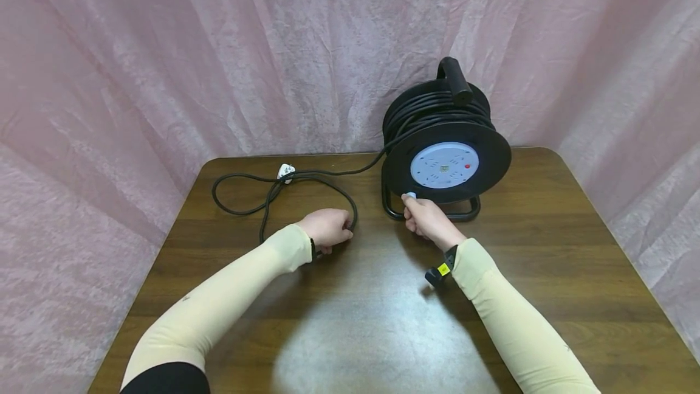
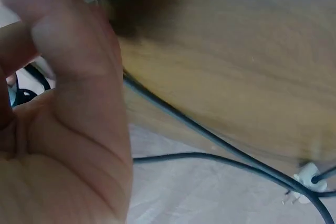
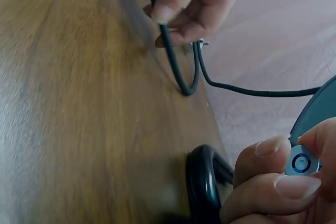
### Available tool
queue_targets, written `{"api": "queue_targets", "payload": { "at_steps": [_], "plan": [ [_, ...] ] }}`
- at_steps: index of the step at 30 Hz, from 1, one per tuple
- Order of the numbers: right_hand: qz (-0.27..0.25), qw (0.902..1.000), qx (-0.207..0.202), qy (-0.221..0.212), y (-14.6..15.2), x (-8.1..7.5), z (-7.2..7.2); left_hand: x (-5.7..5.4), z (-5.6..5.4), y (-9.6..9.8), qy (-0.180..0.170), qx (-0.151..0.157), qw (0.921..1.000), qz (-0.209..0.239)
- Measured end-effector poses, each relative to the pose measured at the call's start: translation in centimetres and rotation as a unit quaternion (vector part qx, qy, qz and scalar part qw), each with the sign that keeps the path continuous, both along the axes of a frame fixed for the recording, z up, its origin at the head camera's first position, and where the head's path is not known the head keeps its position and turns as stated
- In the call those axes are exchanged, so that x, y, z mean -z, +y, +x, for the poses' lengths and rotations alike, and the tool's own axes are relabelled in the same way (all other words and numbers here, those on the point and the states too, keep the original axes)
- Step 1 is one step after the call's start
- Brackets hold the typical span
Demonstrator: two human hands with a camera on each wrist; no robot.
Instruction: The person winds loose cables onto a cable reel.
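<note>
A black cable reel (image 1: pixel 494 163) stands upright at the back right of the table, with a pale socket panel on its face and cable wound round its drum. My right hand (image 1: pixel 429 222) pinches a small light-blue knob (image 3: pixel 302 162) between thumb and fingers, at the lower left of the reel's face. Left of the reel, my left hand (image 1: pixel 328 228) pinches the loose black cable (image 3: pixel 172 64); the right wrist view shows the thumb and fingers on it. A white plug (image 1: pixel 286 170) lies by the crossing cable loops near the back edge. The left fingertips are mostly hidden in the left wrist view.
The brown wooden table (image 1: pixel 377 321) runs back to a pink curtain (image 1: pixel 328 59). The reel rests on a black tube stand (image 1: pixel 391 210) and has a black handle (image 1: pixel 454 79) on top. The loose cable loops spread over the back left.
</note>
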State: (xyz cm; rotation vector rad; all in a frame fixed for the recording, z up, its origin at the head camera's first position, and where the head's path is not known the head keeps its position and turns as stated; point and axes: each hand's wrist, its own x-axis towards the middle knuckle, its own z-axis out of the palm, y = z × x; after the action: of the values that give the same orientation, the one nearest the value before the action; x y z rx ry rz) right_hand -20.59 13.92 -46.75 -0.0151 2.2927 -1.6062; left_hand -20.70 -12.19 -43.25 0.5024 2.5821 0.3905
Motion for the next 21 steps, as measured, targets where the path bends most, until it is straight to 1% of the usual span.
{"api": "queue_targets", "payload": {
  "at_steps": [1,3,6,8,10,13,15,17,19,21],
  "plan": [
    [-0.001,1.0,-0.003,0.0,-0.1,-0.1,0.0,-0.1,-0.3,-0.1,0.001,-0.008,1.0,0.002],
    [-0.003,1.0,-0.007,0.002,-0.3,-0.3,0.0,-0.5,-1.3,-0.4,0.02,-0.025,0.9995,0.005],
    [-0.002,1.0,-0.007,0.004,-0.6,-0.6,0.0,-1.1,-3.4,-0.8,0.067,-0.052,0.9961,0.024],
    [-0.002,1.0,-0.004,0.004,-0.7,-0.6,0.0,-1.5,-5.0,-0.7,0.1,-0.055,0.9926,0.042],
    [-0.001,1.0,-0.004,0.005,-0.9,-0.7,-0.1,-1.6,-6.4,-0.5,0.12,-0.039,0.9906,0.054],
    [-0.004,1.0,-0.008,0.005,-1.2,-0.7,-0.2,-1.3,-7.9,0.0,0.127,0.005,0.9902,0.059],
    [-0.004,0.9999,-0.011,0.008,-1.3,-0.8,-0.2,-0.9,-8.5,0.4,0.124,0.032,0.9903,0.055],
    [-0.008,0.9998,-0.012,0.01,-1.5,-0.9,-0.3,-0.5,-9.0,0.9,0.124,0.048,0.9896,0.053],
    [-0.009,0.9998,-0.012,0.015,-1.5,-1.0,-0.4,-0.2,-9.3,1.2,0.132,0.054,0.9883,0.052],
    [-0.008,0.9997,-0.013,0.02,-1.5,-1.2,-0.5,0.0,-9.5,1.4,0.148,0.054,0.9862,0.05]
  ]
}}
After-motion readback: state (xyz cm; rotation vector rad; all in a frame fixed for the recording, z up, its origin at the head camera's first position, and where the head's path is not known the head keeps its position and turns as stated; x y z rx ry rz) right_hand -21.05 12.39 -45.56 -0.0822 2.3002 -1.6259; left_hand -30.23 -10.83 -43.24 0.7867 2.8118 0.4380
